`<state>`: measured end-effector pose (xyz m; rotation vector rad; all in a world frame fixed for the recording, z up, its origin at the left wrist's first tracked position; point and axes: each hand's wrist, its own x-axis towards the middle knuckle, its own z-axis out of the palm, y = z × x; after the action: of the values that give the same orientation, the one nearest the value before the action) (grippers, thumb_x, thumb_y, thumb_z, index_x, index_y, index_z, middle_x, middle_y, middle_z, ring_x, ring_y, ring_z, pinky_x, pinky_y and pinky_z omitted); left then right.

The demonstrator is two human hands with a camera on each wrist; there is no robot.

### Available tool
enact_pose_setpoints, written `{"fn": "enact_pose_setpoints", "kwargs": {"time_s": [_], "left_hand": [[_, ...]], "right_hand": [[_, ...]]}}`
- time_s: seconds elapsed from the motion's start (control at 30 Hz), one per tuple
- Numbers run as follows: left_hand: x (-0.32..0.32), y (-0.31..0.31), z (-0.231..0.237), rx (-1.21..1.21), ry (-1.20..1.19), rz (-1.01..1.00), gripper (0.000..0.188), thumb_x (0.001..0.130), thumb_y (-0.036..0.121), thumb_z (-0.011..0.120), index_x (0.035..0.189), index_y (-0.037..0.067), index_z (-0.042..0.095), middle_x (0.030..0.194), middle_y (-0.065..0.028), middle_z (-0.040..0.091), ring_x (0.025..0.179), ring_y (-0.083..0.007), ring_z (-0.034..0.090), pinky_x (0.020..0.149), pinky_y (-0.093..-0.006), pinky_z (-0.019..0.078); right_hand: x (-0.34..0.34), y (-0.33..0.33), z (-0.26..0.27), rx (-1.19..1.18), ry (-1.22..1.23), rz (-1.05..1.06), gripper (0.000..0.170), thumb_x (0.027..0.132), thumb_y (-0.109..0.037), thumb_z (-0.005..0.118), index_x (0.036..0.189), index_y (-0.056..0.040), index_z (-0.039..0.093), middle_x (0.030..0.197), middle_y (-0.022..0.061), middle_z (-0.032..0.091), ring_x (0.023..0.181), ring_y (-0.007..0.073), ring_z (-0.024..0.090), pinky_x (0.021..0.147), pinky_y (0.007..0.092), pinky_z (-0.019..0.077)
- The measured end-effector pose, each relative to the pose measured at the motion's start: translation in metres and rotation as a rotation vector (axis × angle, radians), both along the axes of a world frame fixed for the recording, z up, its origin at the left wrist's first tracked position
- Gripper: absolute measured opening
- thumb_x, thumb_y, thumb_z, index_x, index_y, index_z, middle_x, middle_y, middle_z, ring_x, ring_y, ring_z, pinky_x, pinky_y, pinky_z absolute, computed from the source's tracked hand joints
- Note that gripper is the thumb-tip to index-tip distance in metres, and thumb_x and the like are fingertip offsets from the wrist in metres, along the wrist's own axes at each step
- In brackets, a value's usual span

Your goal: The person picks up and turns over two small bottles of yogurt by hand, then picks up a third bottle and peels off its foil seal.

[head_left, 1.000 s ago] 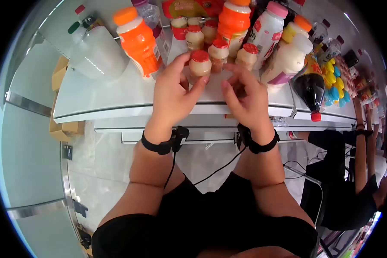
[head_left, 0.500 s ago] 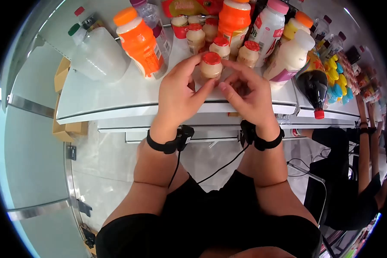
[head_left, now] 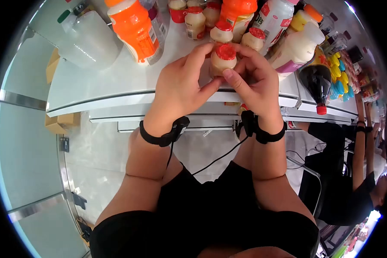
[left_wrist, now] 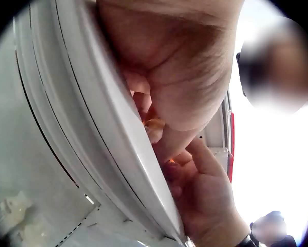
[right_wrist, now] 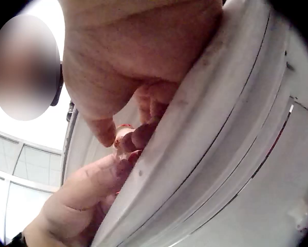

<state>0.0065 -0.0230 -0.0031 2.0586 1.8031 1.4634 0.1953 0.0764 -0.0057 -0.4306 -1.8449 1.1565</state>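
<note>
Both hands surround a small cream bottle with a red lid standing near the white shelf's front edge. The left hand curls round its left side, thumb low at the front and fingers behind. From the right, the right hand has its thumb on the bottle's front and its fingers round the side and back. Similar red-lidded bottles stand just behind. In the left wrist view the left hand largely hides the bottle; the right wrist view shows a little of it beyond the right hand.
An orange bottle and a translucent jug stand at the left of the shelf. To the right are a white bottle with a purple label and a dark drink bottle lying with its red cap forward. Another person sits at far right.
The small bottle and both hands have shifted right in the head view, which has itself moved. The right hand has closed in, its thumb now against the bottle.
</note>
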Motion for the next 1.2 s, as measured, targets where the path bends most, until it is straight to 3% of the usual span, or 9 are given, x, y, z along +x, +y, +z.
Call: {"fn": "enact_pose_setpoints", "kwargs": {"time_s": [0.1, 0.2, 0.3, 0.5, 0.7, 1.07, 1.2], "left_hand": [[0.0007, 0.002, 0.0042, 0.107, 0.032, -0.031, 0.074, 0.079, 0.015, 0.087, 0.15, 0.014, 0.064, 0.125, -0.0082, 0.072, 0.076, -0.02, 0.063, 0.067, -0.0324, 0.0528], [-0.0029, 0.0049, 0.0041, 0.217, 0.224, 0.011, 0.07, 0.079, 0.014, 0.086, 0.146, 0.017, 0.069, 0.125, -0.0082, 0.069, 0.096, -0.027, 0.068, 0.081, -0.0357, 0.0573], [-0.0016, 0.0026, 0.0077, 0.188, 0.241, 0.018, 0.068, 0.077, 0.011, 0.085, 0.143, 0.018, 0.072, 0.125, -0.0088, 0.066, 0.109, -0.0316, 0.068, 0.09, -0.0391, 0.0588], [0.0022, 0.0012, 0.0065, 0.105, 0.083, 0.009, 0.065, 0.078, 0.005, 0.083, 0.141, 0.016, 0.072, 0.128, -0.0097, 0.063, 0.109, -0.0322, 0.069, 0.092, -0.0407, 0.06], [-0.0009, 0.0046, -0.0015, 0.126, 0.104, 0.031, 0.063, 0.076, 0.006, 0.081, 0.137, 0.016, 0.069, 0.13, -0.0101, 0.059, 0.118, -0.0373, 0.062, 0.094, -0.0471, 0.0581], [0.0004, 0.0037, 0.0024, 0.172, 0.183, 0.084, 0.058, 0.075, 0.001, 0.078, 0.13, 0.016, 0.069, 0.137, -0.0094, 0.059, 0.12, -0.0385, 0.063, 0.095, -0.0477, 0.058], [-0.0002, 0.0032, 0.0019, 0.148, 0.19, 0.083, 0.059, 0.074, 0.001, 0.079, 0.129, 0.018, 0.069, 0.137, -0.0083, 0.059, 0.12, -0.039, 0.063, 0.094, -0.0481, 0.0585]], "right_hand": [[-0.0006, -0.001, -0.0008, -0.001, 0.046, 0.022, 0.052, 0.099, -0.016, 0.087, 0.145, -0.0017, 0.068, 0.076, -0.0035, 0.066, 0.064, 0.0034, 0.057, 0.058, 0.0217, 0.0431], [0.0001, -0.0007, -0.0009, -0.079, 0.105, 0.068, 0.053, 0.098, -0.011, 0.087, 0.146, -0.0009, 0.066, 0.089, -0.0011, 0.073, 0.07, 0.0033, 0.061, 0.06, 0.0208, 0.0464], [-0.0001, -0.0032, 0.0023, -0.073, 0.103, 0.046, 0.047, 0.1, -0.007, 0.085, 0.142, 0.0004, 0.067, 0.101, 0.0012, 0.076, 0.079, 0.0035, 0.066, 0.068, 0.0207, 0.052], [-0.0032, -0.0063, 0.0063, -0.09, 0.095, 0.011, 0.038, 0.102, -0.007, 0.083, 0.136, 0.001, 0.068, 0.1, 0.0, 0.075, 0.08, 0.0024, 0.063, 0.069, 0.0199, 0.0503], [0.0005, -0.0033, 0.0009, -0.048, 0.033, -0.001, 0.037, 0.1, -0.007, 0.085, 0.132, 0.0002, 0.068, 0.094, -0.002, 0.071, 0.074, 0.0008, 0.059, 0.064, 0.0191, 0.0463], [-0.002, -0.0043, 0.0, -0.021, 0.048, 0.023, 0.039, 0.09, -0.008, 0.094, 0.116, -0.0046, 0.065, 0.093, -0.002, 0.071, 0.074, 0.0022, 0.061, 0.065, 0.019, 0.0504], [0.0022, -0.0008, -0.0018, 0.015, -0.055, 0.041, 0.042, 0.088, -0.012, 0.097, 0.111, -0.0071, 0.062, 0.089, -0.0034, 0.068, 0.074, 0.0028, 0.061, 0.065, 0.0201, 0.0508]]}}
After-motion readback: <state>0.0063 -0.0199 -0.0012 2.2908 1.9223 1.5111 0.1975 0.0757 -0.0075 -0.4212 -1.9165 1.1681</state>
